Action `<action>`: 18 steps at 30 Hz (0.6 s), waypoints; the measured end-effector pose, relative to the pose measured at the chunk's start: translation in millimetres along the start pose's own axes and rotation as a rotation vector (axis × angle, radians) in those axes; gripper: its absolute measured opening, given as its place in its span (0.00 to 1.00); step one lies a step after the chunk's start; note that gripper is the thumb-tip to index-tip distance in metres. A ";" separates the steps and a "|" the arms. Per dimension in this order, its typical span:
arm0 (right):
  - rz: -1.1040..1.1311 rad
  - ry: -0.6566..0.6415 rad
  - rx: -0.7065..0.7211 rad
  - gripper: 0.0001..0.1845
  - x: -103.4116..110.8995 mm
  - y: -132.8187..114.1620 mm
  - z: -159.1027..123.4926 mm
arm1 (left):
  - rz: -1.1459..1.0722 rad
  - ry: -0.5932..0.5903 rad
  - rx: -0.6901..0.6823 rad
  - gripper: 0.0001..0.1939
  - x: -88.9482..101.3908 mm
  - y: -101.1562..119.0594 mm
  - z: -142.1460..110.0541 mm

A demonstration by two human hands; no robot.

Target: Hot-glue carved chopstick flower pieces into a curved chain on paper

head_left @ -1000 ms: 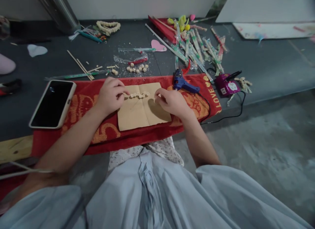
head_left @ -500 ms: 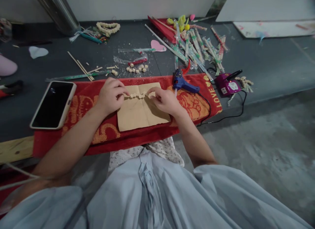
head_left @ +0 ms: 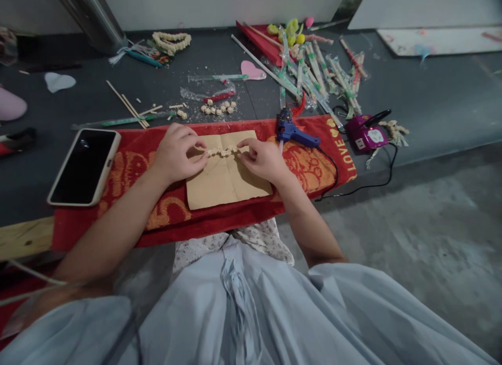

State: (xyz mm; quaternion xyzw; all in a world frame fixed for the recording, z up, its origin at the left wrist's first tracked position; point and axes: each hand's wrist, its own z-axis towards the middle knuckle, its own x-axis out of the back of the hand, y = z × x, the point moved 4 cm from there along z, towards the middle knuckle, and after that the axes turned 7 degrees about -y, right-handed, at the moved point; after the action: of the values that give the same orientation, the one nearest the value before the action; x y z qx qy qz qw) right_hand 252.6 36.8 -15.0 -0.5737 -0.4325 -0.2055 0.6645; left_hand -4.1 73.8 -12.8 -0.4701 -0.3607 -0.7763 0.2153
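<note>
A wavy chain of small pale wooden pieces (head_left: pixel 223 152) lies over a creased tan sheet of paper (head_left: pixel 227 187). My left hand (head_left: pixel 178 153) pinches the chain's left end between thumb and fingers. At its right end, my right hand (head_left: pixel 261 157) is closed, thumb and forefinger on the chain. The paper rests on a red towel (head_left: pixel 160 218) with orange patterns. Just beyond the paper sits a group of similar small pale pieces (head_left: pixel 218 109). To the right of my right hand is a blue glue gun (head_left: pixel 296 133) lying on the towel.
A phone (head_left: pixel 84 166) lies at the left. A purple power socket block (head_left: pixel 366 134) stands on the right, with a black cord nearby. Wrapped sticks (head_left: pixel 314 67) are heaped at the back right. A heart-shaped pale loop (head_left: pixel 171 42) and thin sticks (head_left: pixel 127 103) lie at the back left.
My left thumb and fingers have shifted slightly to the right along the chain, with the thumb extended more. My right hand stays nearly where it was, still on the chain's right end.
</note>
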 end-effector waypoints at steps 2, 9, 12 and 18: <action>-0.026 -0.010 -0.030 0.17 1.2 -2.6 0.9 | 0.006 -0.017 -0.007 0.10 0.0 1.9 0.6; -0.125 -0.050 -0.090 0.18 0.4 -8.1 1.6 | 0.012 -0.052 0.000 0.09 0.7 5.9 -2.7; -0.130 -0.029 -0.081 0.18 -1.0 -7.2 0.6 | 0.004 -0.049 0.004 0.10 -0.1 9.2 -5.0; -0.155 -0.025 -0.089 0.17 -5.8 -4.9 -4.6 | -0.014 -0.062 0.039 0.14 -2.1 16.2 -10.1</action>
State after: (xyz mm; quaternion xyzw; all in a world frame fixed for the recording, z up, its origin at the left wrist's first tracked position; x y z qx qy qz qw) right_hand 247.2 30.0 -16.7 -0.5698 -0.4746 -0.2682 0.6150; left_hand 2.1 55.6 -11.8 -0.4871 -0.3856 -0.7556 0.2079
